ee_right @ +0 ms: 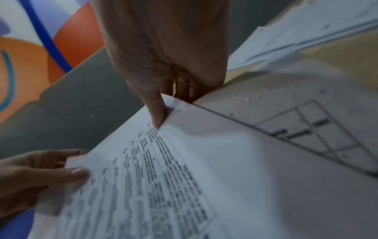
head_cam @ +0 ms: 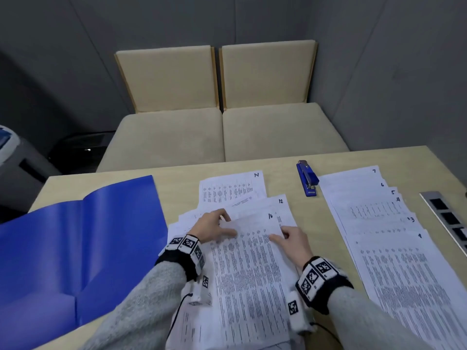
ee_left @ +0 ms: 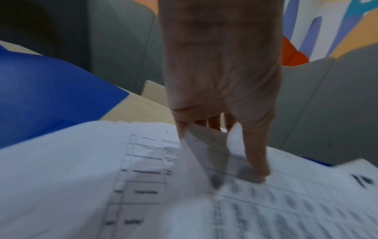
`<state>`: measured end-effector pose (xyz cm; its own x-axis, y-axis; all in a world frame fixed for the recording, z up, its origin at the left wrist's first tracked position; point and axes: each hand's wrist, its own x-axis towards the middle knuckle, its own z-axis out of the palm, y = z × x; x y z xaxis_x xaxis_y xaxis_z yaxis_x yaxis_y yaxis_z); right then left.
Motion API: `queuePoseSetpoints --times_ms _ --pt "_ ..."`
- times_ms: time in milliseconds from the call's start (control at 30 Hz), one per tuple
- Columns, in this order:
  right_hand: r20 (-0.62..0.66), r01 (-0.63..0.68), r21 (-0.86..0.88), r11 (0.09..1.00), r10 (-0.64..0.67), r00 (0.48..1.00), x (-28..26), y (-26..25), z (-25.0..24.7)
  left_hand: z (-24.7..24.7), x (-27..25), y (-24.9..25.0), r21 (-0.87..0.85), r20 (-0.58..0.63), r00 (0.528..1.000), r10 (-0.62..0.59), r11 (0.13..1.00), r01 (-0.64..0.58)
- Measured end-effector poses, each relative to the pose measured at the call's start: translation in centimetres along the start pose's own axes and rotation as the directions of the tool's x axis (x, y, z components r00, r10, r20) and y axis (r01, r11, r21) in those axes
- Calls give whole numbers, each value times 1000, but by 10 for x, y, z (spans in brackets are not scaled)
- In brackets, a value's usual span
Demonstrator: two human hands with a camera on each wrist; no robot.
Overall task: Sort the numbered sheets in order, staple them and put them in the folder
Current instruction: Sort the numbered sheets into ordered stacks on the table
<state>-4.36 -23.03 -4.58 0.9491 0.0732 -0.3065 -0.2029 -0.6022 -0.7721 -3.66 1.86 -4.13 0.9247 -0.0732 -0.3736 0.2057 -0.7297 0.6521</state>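
A loose pile of printed sheets [head_cam: 227,193] lies mid-table, with numbers 14 and 12 showing. On top is the sheet marked 16 [head_cam: 250,274], and both hands hold it. My left hand [head_cam: 222,226] pinches its upper left part, thumb on top and fingers beneath [ee_left: 225,145]. My right hand [head_cam: 285,236] pinches its right edge [ee_right: 167,105] the same way. To the right, sorted sheets [head_cam: 394,248] lie fanned out, showing 7 down to 3. A blue stapler [head_cam: 307,181] stands between the two piles. The blue folder [head_cam: 75,248] lies open at the left.
A grey strip with dark sockets [head_cam: 447,218] runs along the table's right edge. Two beige seats [head_cam: 222,132] stand beyond the far edge of the table. Bare wood [head_cam: 177,183] shows between the folder and the middle pile.
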Motion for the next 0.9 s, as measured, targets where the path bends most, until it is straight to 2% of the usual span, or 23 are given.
queuePoseSetpoints --times_ms 67,167,267,400,467,600,667,767,833,900 --pt "5 28 -41 999 -28 1000 2 6 -8 -7 -1 -8 13 3 1000 -20 1000 20" --pt "34 20 -55 998 -19 999 1 10 -17 -12 -2 -17 -116 -33 999 -26 993 22" --pt "-38 14 -75 997 -16 999 -1 11 -23 -8 -2 -23 -248 -42 999 -23 969 12" --pt "-137 -34 35 999 39 990 -2 14 -33 0 -2 -24 -381 -54 998 -42 925 18" --pt "-142 -31 67 997 41 989 0 16 -40 2 0 -21 -398 -74 996 -49 917 15" --pt "-122 -55 3 998 55 991 4 24 -61 4 2 -22 -369 -90 991 -101 928 61" --pt "-152 -169 -19 985 165 975 4 33 -71 3 0 -21 -266 -50 990 -136 957 118" --pt "-189 -362 12 932 358 915 -1 51 -81 8 -4 -15 -118 21 991 -136 983 137" --pt "-178 -434 6 901 428 886 -4 61 -79 16 -5 -11 -35 63 989 -131 990 133" --pt "-162 -444 -34 895 434 886 -12 65 -74 22 -2 -10 15 68 987 -144 990 144"
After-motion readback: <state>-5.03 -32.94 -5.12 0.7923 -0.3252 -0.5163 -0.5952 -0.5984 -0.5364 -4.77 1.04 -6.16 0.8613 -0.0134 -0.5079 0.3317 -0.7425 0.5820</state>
